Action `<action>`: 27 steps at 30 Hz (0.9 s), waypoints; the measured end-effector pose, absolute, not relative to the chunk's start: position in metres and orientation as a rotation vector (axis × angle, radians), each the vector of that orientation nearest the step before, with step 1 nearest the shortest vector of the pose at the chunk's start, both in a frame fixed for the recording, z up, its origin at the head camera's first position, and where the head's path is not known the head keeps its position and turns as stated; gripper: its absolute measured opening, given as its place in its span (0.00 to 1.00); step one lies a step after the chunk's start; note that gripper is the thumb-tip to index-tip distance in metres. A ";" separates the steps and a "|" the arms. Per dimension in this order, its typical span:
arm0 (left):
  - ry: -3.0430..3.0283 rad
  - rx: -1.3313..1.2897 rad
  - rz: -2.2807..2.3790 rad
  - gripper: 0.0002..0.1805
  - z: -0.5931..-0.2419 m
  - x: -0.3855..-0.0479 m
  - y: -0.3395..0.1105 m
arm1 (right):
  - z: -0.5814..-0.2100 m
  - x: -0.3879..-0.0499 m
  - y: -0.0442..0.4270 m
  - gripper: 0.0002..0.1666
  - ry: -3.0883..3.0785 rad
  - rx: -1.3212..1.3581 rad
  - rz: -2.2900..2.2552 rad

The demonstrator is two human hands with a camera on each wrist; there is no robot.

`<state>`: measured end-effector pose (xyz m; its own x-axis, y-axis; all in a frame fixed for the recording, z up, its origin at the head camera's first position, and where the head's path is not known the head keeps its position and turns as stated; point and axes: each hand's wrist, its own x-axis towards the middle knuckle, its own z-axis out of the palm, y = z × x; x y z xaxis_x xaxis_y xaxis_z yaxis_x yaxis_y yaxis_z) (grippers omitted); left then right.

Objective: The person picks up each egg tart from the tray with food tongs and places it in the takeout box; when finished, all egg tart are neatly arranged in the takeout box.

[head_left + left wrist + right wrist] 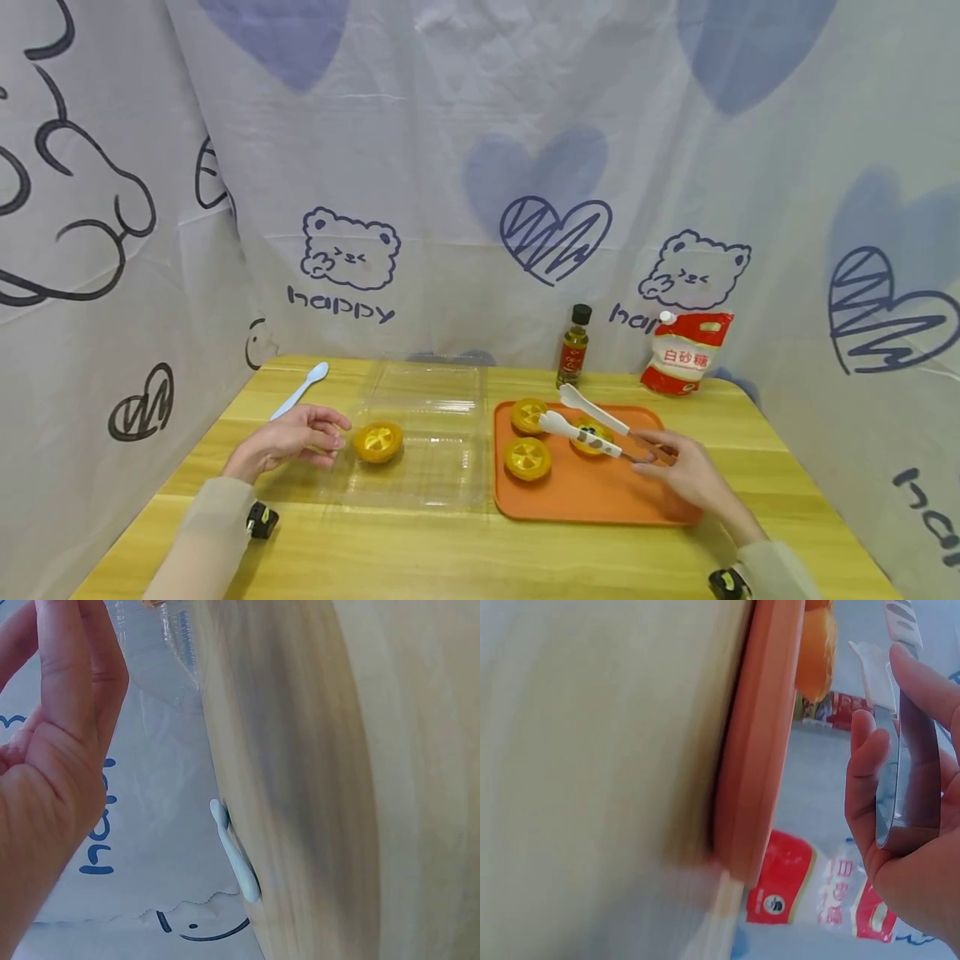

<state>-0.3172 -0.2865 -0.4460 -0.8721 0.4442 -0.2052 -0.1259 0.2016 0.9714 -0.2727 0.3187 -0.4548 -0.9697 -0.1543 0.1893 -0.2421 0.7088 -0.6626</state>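
Note:
The right hand [678, 468] grips a pair of tongs [594, 440] with white tips, which stand apart above the orange tray [600, 500]. Three tarts are on the tray: one at the back [528, 416], one in front [527, 459], and one with dark bits [592, 436] partly behind the tongs. The left hand [303, 437], fingers loosely bent and holding nothing, is at the left side of an unlidded clear plastic box [435, 471]. In the box's left part lies another tart [378, 442]. In the right wrist view, fingers and thumb wrap the metal tongs [909, 772].
A light blue spoon [301, 390] lies at the table's back left. Behind the tray stand a dark-capped bottle [573, 350] and a red and white bag [686, 353]. Printed cloth [450, 192] surrounds the wooden table [420, 558] at the back and sides.

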 end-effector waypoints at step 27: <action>2.032 0.326 1.705 0.26 -0.445 -0.317 -0.286 | -0.442 -0.265 0.368 0.34 -2.963 0.250 1.029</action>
